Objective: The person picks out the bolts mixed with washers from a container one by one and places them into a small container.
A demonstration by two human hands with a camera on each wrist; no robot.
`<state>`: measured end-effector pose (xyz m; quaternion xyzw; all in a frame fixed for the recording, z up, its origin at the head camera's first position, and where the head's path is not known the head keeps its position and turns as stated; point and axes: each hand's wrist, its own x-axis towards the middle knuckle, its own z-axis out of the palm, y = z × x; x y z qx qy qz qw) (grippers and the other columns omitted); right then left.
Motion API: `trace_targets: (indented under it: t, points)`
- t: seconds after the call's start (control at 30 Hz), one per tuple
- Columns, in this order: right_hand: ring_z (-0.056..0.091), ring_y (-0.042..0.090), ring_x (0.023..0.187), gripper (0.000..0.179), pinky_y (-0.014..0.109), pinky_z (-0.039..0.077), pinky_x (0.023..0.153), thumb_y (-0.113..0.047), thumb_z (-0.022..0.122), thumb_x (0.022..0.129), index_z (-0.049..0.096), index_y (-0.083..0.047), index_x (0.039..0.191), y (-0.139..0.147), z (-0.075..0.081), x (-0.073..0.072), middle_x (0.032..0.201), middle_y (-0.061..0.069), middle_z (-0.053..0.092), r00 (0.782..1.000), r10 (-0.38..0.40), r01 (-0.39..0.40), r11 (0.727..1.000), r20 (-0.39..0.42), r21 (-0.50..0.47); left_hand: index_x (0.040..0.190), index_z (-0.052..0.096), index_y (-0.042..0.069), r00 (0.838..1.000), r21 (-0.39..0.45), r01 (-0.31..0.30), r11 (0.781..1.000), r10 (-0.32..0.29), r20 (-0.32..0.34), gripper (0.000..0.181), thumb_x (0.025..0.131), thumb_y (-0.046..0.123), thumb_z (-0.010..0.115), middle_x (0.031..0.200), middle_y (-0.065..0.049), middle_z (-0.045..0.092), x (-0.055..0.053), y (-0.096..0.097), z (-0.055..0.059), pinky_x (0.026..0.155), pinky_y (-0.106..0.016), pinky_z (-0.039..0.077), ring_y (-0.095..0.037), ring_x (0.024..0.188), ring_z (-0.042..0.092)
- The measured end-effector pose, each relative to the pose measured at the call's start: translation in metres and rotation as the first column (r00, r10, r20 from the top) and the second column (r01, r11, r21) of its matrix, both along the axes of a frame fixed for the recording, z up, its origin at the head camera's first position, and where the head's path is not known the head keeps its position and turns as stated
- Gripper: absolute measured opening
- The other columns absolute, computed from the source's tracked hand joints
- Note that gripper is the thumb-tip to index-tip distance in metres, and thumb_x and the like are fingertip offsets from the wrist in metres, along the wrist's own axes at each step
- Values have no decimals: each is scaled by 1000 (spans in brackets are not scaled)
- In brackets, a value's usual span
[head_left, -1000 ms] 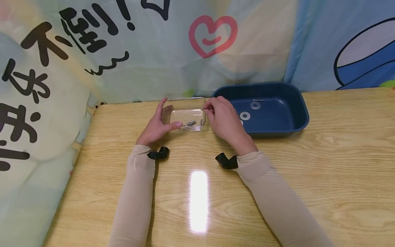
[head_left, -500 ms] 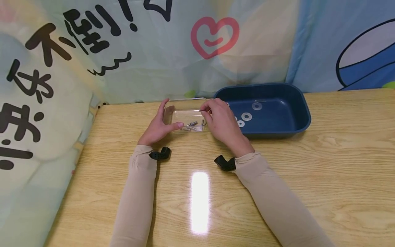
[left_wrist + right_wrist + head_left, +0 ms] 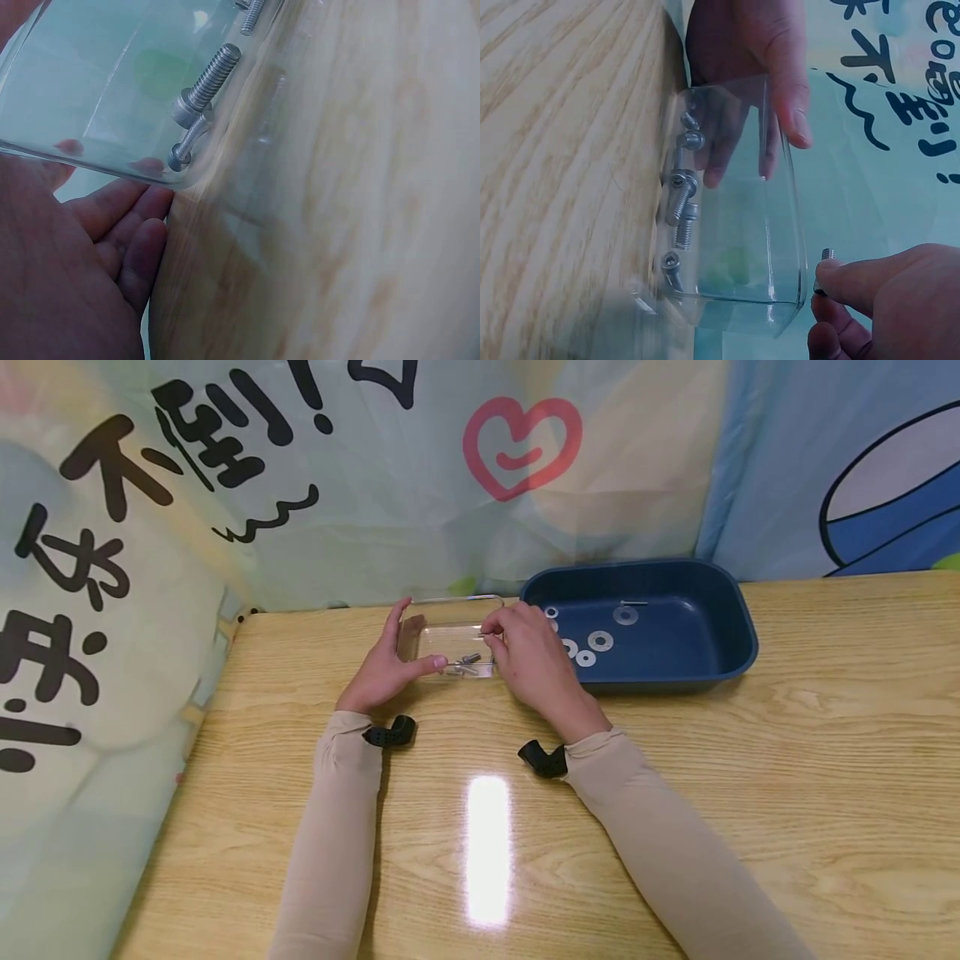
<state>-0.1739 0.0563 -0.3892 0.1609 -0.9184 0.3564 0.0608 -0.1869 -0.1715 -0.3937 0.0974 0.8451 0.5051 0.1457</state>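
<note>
A clear plastic box (image 3: 450, 639) stands on the table. My left hand (image 3: 382, 670) holds it at its left end, thumb over the near rim and fingers round the far side. Several socket-head screws (image 3: 212, 79) lie loose along the near side of its floor. My right hand (image 3: 532, 656) is at the box's right end. Between thumb and index finger it pinches a small screw (image 3: 827, 255), seen in the right wrist view just beyond the box's rim. Most of that screw is hidden by the fingertips.
A dark blue bin (image 3: 652, 683) stands right of the box, against the curtain (image 3: 360, 560). Several flat washers (image 3: 600, 641) lie in it, plus a thin metal piece (image 3: 633, 603) near its back wall. The wooden table (image 3: 420, 827) reaches forward and right.
My right hand has moved a little left, from the bin side to over the box's right end, with the screw. More washers show in the bin. My left hand keeps its hold.
</note>
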Motion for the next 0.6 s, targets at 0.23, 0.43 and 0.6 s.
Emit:
trace_targets:
  t: [0.23,0.43,0.6]
  points:
    - [51,30,102,11,42,45,87,-11,63,100,70,-5,106,-1,-2,-1,107,11,62,1000,-1,0,999,19,39,162,2,13,1000,11,3,1000,-3,1,100,93,20,73,162,-17,29,0,1,2,119,-53,18,-30,151,20]
    - [53,30,103,10,41,45,91,-9,64,99,70,-4,104,-2,-3,-1,105,11,64,1000,16,-15,996,-17,89,162,3,14,1000,15,6,1000,-6,-1,100,92,21,74,162,-16,30,0,0,1,119,-53,18,-29,151,21]
    - [53,29,104,10,41,44,94,-10,63,99,70,-5,105,-3,-4,-1,109,10,65,1000,24,-24,992,1,124,162,3,14,1000,14,6,1000,-6,3,101,92,22,75,162,-16,29,1,-1,0,119,-53,18,-29,151,21]
